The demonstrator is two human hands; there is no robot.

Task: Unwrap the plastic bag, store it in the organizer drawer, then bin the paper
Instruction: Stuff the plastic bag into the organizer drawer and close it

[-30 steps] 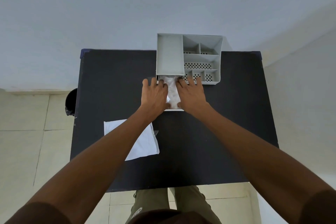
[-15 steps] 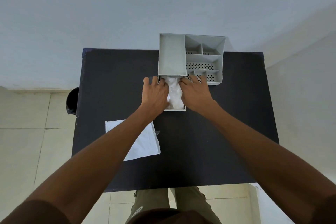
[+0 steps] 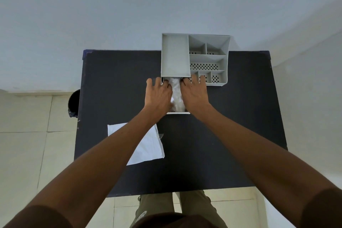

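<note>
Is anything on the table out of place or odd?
Nothing damaged or spilled. The paper lies askew on the table, not yet binned. The bag sits in the open drawer between both hands.

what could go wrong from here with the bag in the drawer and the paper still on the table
1. The plastic bag bulges up in the open drawer between the left hand and the right hand; it may catch under the organizer when the drawer closes.
2. Fingers of both hands reach to the organizer's front edge and could get pinched.
3. The paper lies under the left forearm; pulling back might drag it off the table and miss the bin.
</note>
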